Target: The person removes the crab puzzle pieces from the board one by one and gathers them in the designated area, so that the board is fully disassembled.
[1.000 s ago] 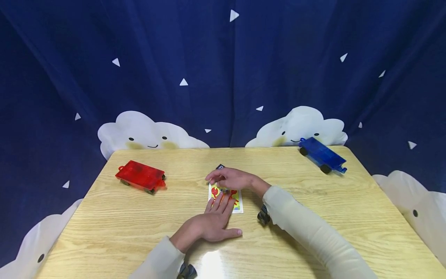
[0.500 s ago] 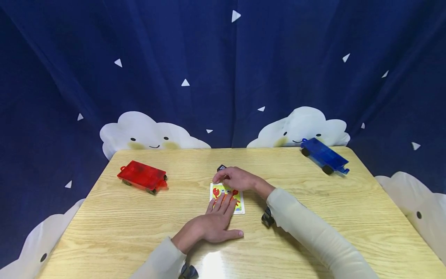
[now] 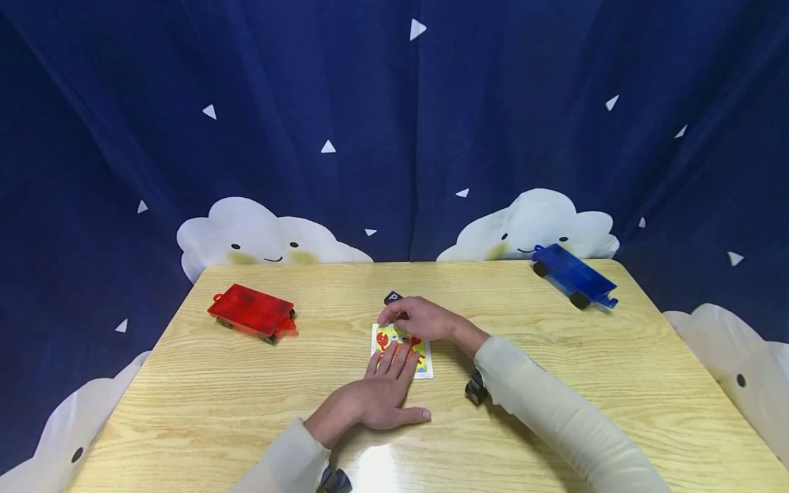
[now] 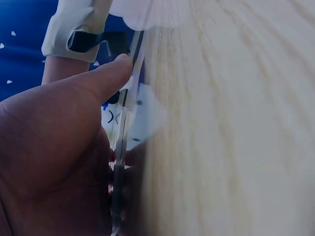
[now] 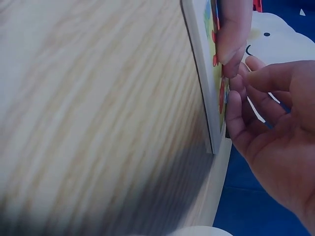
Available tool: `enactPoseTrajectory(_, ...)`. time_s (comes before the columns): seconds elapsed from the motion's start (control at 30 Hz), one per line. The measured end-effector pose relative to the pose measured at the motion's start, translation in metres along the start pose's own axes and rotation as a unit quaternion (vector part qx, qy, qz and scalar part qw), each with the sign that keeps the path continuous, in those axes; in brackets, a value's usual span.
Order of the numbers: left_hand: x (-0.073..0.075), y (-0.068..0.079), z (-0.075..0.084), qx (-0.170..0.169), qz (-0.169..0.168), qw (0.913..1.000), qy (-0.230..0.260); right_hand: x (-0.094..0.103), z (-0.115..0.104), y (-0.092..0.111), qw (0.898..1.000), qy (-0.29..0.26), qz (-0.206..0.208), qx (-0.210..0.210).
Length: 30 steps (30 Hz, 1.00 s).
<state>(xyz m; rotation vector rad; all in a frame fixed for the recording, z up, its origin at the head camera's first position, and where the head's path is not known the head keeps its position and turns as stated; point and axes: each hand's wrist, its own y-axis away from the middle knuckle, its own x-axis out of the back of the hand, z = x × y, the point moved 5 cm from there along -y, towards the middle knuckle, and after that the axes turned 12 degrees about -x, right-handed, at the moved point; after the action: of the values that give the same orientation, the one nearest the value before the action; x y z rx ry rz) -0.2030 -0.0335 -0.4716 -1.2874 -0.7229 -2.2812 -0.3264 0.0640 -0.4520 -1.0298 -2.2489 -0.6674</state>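
A square picture board (image 3: 427,373) with a red crab on yellow and a pale border lies flat on the table. My left hand (image 3: 376,400) rests on its near half, fingers straight and spread, thumb out to the side over the wood. At the far edge of the board is my right hand (image 3: 425,318), fingers loosely bent, fingertips close over the crab's top. In the right wrist view the fingertips of the right hand (image 5: 275,108) are right at the board's face (image 5: 224,98), beside the left hand's fingers (image 5: 234,34). No held object shows in either hand.
Just beyond the board lies a small black piece marked P (image 3: 392,297). A red wheeled toy wagon (image 3: 253,311) stands at the left of the wooden table (image 3: 216,383), a blue one (image 3: 573,272) at the far right. Behind hangs a dark blue curtain (image 3: 370,82).
The right hand has drawn slightly rightward and its fingers bend more, so the crab's eyes show more clearly. The left hand stays put on the board. The head view has shifted a little.
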Motion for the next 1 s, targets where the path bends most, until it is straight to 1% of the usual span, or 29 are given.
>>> enactPoseTrajectory(0.3,-0.002,0.0002,-0.0008,0.003,0.004,1.0,0.001,-0.0014,0.0008,-0.0008,1.0,-0.006,-0.002,0.005)
enactPoseTrajectory(0.57,-0.0017,-0.0009,-0.0023,0.0,0.003,1.0,0.002,0.0014,-0.0022,-0.0011,1.0,-0.002,-0.004,0.011)
enactPoseTrajectory(0.7,-0.0018,-0.0015,-0.0021,-0.001,0.006,1.0,0.0,0.0034,-0.0032,-0.0005,1.0,-0.011,-0.006,0.012)
enactPoseTrajectory(0.93,-0.002,-0.0007,-0.0012,0.001,0.011,0.9999,-0.01,0.0053,-0.0011,-0.0032,1.0,-0.029,0.005,0.005)
enactPoseTrajectory(1.0,-0.0014,-0.0004,-0.0008,0.001,0.012,0.9999,-0.011,0.0049,-0.0016,-0.004,0.999,-0.028,0.011,0.012)
